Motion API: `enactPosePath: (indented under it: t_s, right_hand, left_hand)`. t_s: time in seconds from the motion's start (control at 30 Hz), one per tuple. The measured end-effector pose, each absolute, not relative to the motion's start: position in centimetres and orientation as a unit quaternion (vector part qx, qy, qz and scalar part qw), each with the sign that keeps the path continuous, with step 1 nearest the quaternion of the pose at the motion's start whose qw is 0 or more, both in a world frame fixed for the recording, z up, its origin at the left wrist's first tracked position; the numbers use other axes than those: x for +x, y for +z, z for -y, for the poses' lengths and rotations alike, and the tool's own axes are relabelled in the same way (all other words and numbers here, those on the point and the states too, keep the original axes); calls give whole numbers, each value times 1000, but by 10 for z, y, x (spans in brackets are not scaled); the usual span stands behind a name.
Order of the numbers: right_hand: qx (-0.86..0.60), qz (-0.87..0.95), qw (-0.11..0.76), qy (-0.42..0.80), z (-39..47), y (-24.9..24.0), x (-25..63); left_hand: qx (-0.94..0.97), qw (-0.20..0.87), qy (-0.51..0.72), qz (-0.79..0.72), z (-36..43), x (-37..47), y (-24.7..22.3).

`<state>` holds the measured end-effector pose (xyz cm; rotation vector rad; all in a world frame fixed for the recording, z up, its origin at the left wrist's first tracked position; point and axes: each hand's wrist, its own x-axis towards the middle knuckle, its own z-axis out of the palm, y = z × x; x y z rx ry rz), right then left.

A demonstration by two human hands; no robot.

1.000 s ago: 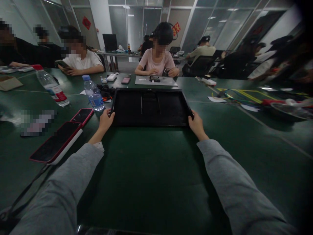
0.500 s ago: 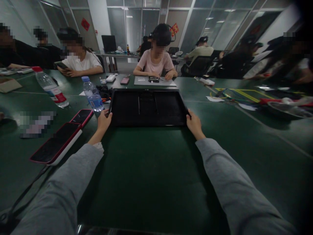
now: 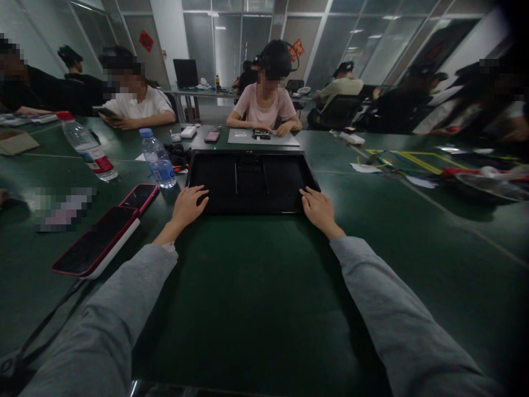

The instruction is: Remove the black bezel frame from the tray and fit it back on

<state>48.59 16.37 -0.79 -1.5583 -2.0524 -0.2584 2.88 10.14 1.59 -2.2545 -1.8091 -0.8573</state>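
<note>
A black rectangular tray-like panel [image 3: 253,209] with a raised rim lies on the green table ahead of me. Two thin light strips show in its middle. My left hand [image 3: 188,208] is at its near left corner, palm down, fingers spread over the rim. Over the near right corner rests my right hand [image 3: 318,208], its fingers stretched out onto the panel. Neither hand is wrapped round anything. Whether the fingertips press on the panel's surface I cannot tell.
Left of the panel stand a blue-capped bottle [image 3: 159,160] and a red-capped bottle [image 3: 88,146]. Phones in red cases [image 3: 97,242] lie nearer me. Across the table a person in pink [image 3: 266,107] works at a grey mat [image 3: 239,138]. A metal bowl [image 3: 491,190] sits at right.
Both hands have let go of the panel's side edges and moved inward, with fingers now laid out over its near corners. The panel has stayed in place.
</note>
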Motion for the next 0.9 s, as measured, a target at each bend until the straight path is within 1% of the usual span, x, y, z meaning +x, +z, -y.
enactPosePath:
  t_s: [0.53, 0.73, 0.8, 0.9]
  right_hand:
    - [-580, 762, 273, -93, -165, -8, 489]
    - [-568, 749, 321, -115, -154, 5, 483]
    - [-559, 757, 319, -116, -150, 9, 480]
    - [-540, 780, 299, -101, -150, 10, 479]
  left_hand:
    - [-743, 56, -271, 609, -96, 32, 21]
    - [-739, 76, -327, 584, -88, 42, 31]
    - [-766, 72, -312, 558, -86, 46, 33]
    - [-807, 39, -248, 535, -88, 48, 30]
